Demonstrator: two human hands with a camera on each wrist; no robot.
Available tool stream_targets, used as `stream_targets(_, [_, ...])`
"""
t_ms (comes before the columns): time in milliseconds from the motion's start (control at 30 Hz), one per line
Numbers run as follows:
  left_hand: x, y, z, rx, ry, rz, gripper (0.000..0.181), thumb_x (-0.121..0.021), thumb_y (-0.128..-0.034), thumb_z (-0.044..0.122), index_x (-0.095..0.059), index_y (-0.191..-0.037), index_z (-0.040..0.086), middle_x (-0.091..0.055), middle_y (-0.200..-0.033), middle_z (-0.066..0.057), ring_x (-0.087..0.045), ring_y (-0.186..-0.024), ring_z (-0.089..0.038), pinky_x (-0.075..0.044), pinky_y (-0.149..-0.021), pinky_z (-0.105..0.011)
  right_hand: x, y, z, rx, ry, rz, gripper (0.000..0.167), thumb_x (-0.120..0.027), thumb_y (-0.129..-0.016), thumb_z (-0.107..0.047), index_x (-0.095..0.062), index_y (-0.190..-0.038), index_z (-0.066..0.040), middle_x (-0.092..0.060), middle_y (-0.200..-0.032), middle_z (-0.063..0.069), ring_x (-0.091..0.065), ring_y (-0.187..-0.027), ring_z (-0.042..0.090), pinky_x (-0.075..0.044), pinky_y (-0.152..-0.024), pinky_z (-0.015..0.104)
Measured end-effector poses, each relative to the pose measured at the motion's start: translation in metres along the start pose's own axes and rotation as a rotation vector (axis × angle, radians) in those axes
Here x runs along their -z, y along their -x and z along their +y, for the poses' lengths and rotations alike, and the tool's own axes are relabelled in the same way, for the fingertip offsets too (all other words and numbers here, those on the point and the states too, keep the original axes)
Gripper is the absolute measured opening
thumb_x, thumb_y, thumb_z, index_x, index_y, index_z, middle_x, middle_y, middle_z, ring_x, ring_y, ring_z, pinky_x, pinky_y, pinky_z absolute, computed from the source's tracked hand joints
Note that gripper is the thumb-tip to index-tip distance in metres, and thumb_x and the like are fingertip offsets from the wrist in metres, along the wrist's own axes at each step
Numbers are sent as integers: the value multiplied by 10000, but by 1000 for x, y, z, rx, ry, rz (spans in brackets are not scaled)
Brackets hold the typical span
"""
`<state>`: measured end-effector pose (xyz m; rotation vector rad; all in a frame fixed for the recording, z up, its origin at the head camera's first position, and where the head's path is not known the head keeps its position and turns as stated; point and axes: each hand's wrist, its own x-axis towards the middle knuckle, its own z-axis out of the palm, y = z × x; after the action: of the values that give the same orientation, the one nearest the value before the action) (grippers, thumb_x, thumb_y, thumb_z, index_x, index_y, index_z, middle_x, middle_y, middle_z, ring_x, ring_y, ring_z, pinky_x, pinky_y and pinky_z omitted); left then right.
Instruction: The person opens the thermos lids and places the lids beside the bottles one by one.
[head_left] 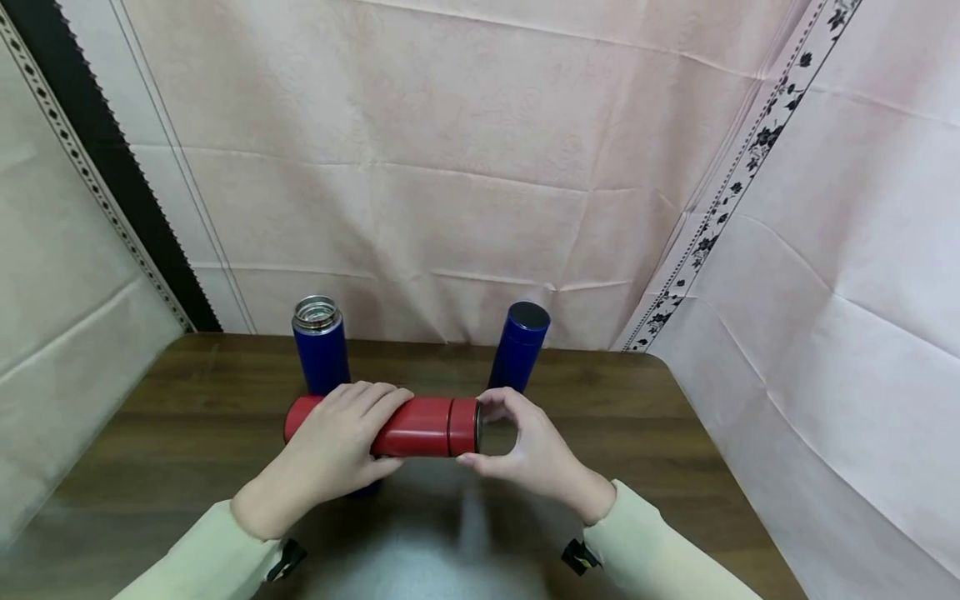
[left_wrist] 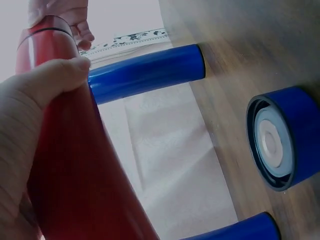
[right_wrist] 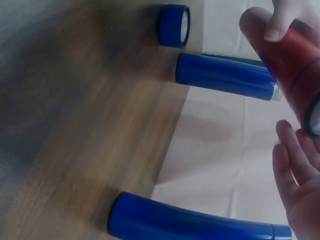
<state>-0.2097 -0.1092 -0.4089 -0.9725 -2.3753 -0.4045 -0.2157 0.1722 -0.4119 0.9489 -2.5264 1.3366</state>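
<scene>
Red flask (head_left: 416, 429) held sideways, clear of the desk (head_left: 652, 450), in front of two upright blue flasks. Left hand (head_left: 341, 442) wraps the body from above, thumb on the near side; right hand (head_left: 536, 450) curls thumb and fingers about the lid (head_left: 463, 427), which points to the person's right. How hard it pinches, I can't tell.

My reading: one palm steadies the body so the other has the lid end to itself; lying level, both ends suit both arms.

Uncapped blue flask (head_left: 322, 358) stands behind on the left, steel mouth bare; capped blue flask (head_left: 520, 346) behind on the right, well apart, perhaps to leave working space. Loose blue cap (left_wrist: 305, 135) sits seal upward, maybe keeping the seal off the wood.

Brands, labels: none readable on any flask. Backdrop cloth (head_left: 450, 208) carries a dark floral border (head_left: 723, 200), no lettering.
</scene>
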Motion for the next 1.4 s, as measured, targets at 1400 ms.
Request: stream_targets(1400, [-17, 1, 0, -31, -150, 24, 806, -931, -585, 319, -577, -1275, 100, -623, -1130, -105, -560, -1009, -321, -443, -901, -513, -27, -11, 0, -595, -838, -154, 514, -656, -929, -314, -418, -1303, -53, -484, -1281, 186, -632, -951, 341, -531, -865, 430])
